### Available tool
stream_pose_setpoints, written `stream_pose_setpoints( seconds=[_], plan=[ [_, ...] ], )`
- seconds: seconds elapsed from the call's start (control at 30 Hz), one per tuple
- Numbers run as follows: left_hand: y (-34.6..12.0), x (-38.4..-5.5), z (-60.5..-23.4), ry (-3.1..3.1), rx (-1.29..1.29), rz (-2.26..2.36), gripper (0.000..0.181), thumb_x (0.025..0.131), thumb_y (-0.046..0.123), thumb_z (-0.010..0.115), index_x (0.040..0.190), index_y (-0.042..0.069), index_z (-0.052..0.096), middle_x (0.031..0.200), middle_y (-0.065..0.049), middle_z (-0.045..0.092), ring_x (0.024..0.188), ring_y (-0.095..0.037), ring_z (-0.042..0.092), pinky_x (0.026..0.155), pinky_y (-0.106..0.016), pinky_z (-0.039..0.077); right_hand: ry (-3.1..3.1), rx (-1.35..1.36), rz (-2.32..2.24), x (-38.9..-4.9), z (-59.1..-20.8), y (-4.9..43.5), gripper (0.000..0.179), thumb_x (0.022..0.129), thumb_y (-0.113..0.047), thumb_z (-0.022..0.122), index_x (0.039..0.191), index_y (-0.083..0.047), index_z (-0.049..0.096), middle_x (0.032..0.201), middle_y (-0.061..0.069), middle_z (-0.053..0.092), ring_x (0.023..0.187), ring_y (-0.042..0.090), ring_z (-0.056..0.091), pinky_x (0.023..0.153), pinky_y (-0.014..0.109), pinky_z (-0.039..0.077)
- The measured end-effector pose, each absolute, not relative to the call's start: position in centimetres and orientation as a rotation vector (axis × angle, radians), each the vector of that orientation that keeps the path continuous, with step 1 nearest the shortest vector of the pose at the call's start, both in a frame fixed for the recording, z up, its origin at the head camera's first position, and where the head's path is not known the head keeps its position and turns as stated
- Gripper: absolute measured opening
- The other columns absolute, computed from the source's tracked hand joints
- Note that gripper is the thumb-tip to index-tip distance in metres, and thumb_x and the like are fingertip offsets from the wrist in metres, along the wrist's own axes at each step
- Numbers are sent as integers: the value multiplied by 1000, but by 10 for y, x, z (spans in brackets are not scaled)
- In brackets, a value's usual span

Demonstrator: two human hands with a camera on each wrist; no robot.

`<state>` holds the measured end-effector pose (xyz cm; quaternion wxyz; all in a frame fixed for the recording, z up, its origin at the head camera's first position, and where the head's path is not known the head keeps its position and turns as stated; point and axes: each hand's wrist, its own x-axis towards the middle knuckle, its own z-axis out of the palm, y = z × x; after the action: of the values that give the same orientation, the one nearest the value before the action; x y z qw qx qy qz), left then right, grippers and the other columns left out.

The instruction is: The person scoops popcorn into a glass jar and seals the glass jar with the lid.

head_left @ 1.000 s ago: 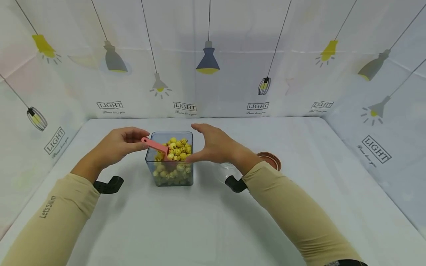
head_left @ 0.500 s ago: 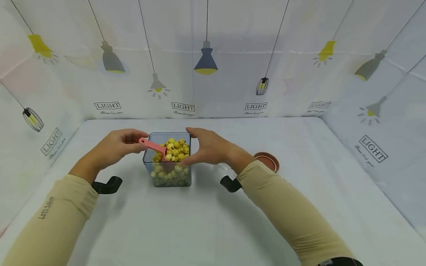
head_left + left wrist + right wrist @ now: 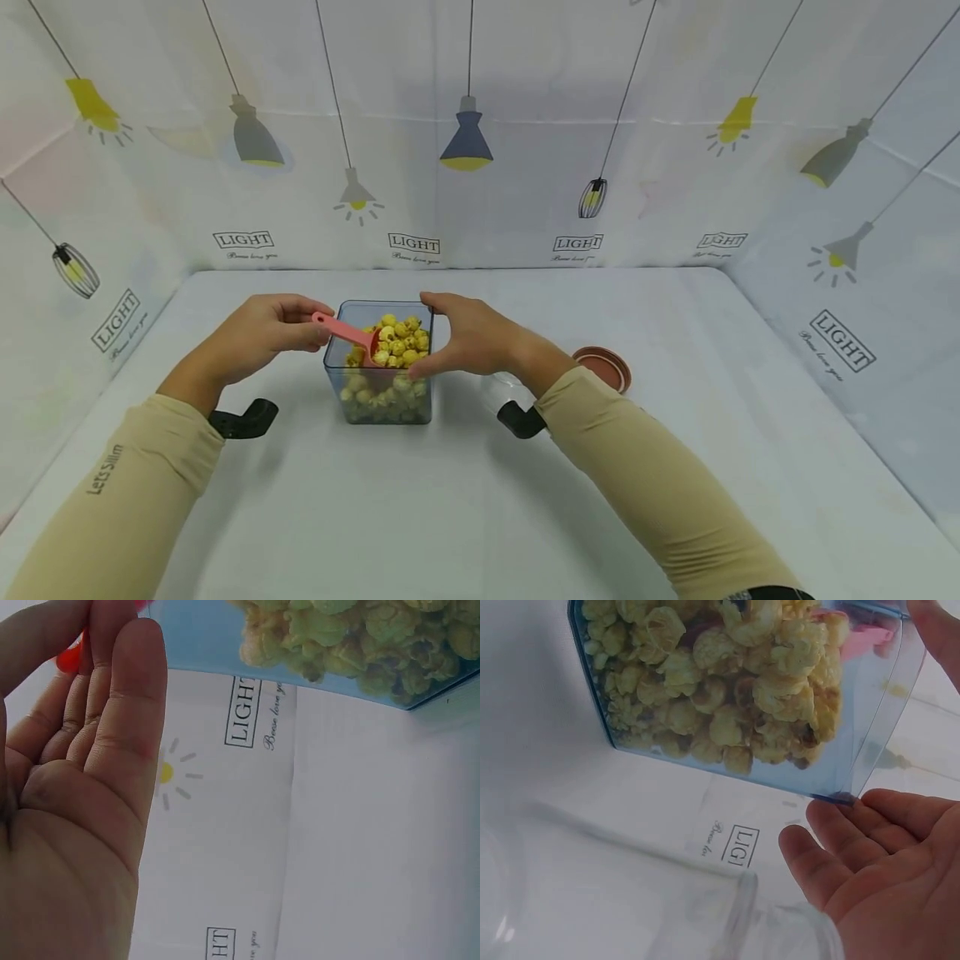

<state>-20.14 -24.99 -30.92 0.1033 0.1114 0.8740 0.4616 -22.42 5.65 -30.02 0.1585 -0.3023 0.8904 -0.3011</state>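
Observation:
A square, see-through blue container point(image 3: 358, 312) stands on the table, holding yellow popcorn point(image 3: 399, 343). The pink scoop point(image 3: 347, 330) leans over its left side, its bowl end among the popcorn. With thumb and fingers, my left hand point(image 3: 258, 340) pinches the end of the scoop's handle; in the left wrist view, a bit of red handle point(image 3: 69, 658) shows behind the fingers. My right hand point(image 3: 480, 337) grips the container's right side, thumb at the near corner and fingertips at the far one. The right wrist view has those fingers point(image 3: 832, 840) at the rim's corner.
Partly behind my right wrist lies a clear jar point(image 3: 498, 388), close up in the right wrist view. Next to it is a round brown lid point(image 3: 606, 367). A white cloth point(image 3: 465, 500) covers the table, and lamp-printed curtains point(image 3: 525, 192) rise around it.
My right hand has moved left, from just beside the container to gripping its right side. The left hand stays at the scoop's handle, and the container has hardly moved.

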Motion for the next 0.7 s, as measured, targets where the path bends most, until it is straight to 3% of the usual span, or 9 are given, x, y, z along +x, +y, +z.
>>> stream_pose_setpoints(
  seconds=[0.53,0.7],
  plan=[
    [-244,-203,-295,2550,288,1319,42,95,21,71,128,-2,61,110,-13,67,93,-23,69,86,-33,55,2545,-854,-875,-223,-300,55,106,79,-46,84,159,-9,25,159,6,33,145,20,30,116,41,27],
    [-241,-203,-291,2557,295,1301,44,93,22,71,129,-1,62,111,-12,69,92,-23,69,86,-35,55,2552,-857,-867,-223,-300,55,106,79,-46,84,159,-9,25,160,5,33,145,20,30,116,41,27]
  ],
)
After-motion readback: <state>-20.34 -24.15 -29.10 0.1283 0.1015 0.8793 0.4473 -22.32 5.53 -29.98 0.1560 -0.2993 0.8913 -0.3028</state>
